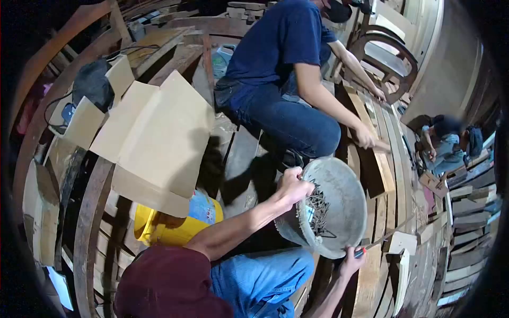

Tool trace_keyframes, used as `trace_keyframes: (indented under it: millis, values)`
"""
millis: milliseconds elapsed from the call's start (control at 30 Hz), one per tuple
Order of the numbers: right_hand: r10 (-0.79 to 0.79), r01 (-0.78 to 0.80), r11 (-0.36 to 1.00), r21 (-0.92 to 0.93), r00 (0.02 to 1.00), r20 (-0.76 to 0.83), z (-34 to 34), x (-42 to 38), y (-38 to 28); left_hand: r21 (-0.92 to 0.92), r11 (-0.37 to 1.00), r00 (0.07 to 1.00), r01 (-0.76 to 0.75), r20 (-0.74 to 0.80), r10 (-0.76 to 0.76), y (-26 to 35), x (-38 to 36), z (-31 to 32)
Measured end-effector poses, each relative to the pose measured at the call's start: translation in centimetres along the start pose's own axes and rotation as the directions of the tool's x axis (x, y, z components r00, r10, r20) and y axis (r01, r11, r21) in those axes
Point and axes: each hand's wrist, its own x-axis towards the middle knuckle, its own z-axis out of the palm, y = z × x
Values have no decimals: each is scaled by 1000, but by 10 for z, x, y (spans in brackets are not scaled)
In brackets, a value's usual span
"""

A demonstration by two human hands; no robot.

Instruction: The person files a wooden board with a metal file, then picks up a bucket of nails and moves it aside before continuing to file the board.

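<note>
A round grey bucket (342,196), tilted with its mouth toward me, holds a heap of nails (319,214) against one side. A small pale blue-and-white piece lies among them. My left hand (294,190) is closed on the bucket's upper-left rim. At the lower rim, my right hand (351,261) is closed around a long thin tool with a red-and-black handle (360,253); its fingers are right at the bucket's edge. The tool's slim shaft points up and right over the planks.
A co-worker (281,69) crouches ahead, one hand on a wooden piece over a thick beam (371,159). An opened cardboard box (159,132) stands left, above a yellow bucket (183,228). Another person (442,143) sits far right near stacked boards (472,222). Wooden planks lie beneath.
</note>
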Motion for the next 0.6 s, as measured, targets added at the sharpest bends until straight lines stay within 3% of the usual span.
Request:
trace_keyframes:
  millis: [33,100,167,200,233,300,333,367,400,533,600]
  values:
    - [-38,39,999,0,998,39,5,-8,0,18,1000,1000,-17,-4,17,1,-2,-7]
    - [27,-27,1000,-2,999,-37,21,-29,-13,-62,998,1000,-15,-21,14,3,-8,-20]
    - [58,-50,993,109,996,-74,44,-43,-32,-79,997,1000,2,2,-2,8,-12,-35]
    - [79,-77,996,33,995,-58,46,-47,-42,-197,979,998,54,23,-50,8,-15,-39]
    - [93,-90,995,38,992,-82,51,-50,-45,-167,986,999,25,29,-20,8,-15,-44]
    - [80,-83,996,-31,993,-82,43,-44,-23,-298,954,994,-20,100,52,13,-22,-43]
    - [48,-46,999,21,993,-109,49,-49,-34,-270,963,1000,-11,18,16,13,-26,-40]
    - [86,-90,996,-24,989,-124,47,-48,-32,-317,949,986,-3,159,57,-1,-11,-40]
    - [32,-42,996,-82,992,-124,38,-43,-10,-236,972,992,6,127,25,7,-12,-35]
    - [2,-13,998,-61,984,-179,44,-37,-9,-202,977,957,-64,266,118,-45,39,-39]
    - [23,-28,999,-33,988,-155,47,-30,-20,-243,970,970,-14,232,72,-35,36,-26]
